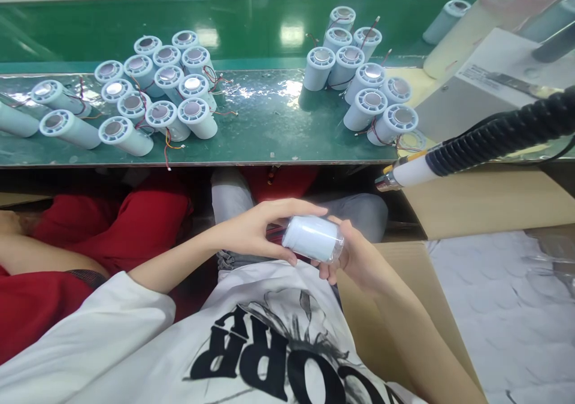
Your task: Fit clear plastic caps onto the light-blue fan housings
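Note:
A pale blue cylinder with a clear end cap lies sideways above my lap, gripped from both sides. My left hand wraps over its left end with fingers along the top. My right hand cups the capped right end from below. On the green bench above lie two clusters of similar pale blue cylinders with round metal tops and thin wires: a large one at the left and a smaller one at the right.
A tool with a black coiled hose and white tip hangs at the right, over a cardboard box. White foam sheet fills the box at lower right. A person in red sits at my left.

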Action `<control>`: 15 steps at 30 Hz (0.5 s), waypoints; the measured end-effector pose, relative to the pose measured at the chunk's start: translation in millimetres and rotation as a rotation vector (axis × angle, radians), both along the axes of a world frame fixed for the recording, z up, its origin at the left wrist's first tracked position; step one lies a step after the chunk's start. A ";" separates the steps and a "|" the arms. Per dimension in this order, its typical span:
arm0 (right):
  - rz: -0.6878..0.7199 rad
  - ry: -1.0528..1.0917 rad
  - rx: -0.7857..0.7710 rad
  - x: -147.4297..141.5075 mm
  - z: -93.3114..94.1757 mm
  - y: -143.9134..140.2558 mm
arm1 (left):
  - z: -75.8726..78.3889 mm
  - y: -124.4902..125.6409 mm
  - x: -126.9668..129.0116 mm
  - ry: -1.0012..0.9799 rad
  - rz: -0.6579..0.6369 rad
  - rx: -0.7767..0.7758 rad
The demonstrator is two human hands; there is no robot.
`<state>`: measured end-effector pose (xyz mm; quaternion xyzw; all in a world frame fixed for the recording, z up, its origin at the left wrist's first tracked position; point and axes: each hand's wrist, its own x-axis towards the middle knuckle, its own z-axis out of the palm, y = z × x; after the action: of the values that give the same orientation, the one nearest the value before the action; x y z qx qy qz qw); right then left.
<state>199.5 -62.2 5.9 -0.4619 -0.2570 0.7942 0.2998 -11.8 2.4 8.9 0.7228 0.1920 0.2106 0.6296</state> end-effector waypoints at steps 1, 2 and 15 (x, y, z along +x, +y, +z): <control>0.000 0.009 -0.001 -0.1 -0.2 -0.2 | 0.4 -0.4 0.0 -0.008 0.000 -0.029; -0.004 0.018 0.001 0.0 -0.8 -0.4 | 0.5 -0.7 0.2 -0.013 0.001 -0.063; -0.464 0.057 0.021 26.2 -48.6 4.8 | -44.0 49.2 70.4 -0.096 -0.080 -0.307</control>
<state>225.7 -57.4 -42.7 -0.4827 -0.1436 0.7140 0.4864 58.6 51.6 -35.1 0.6142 0.1629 0.1879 0.7489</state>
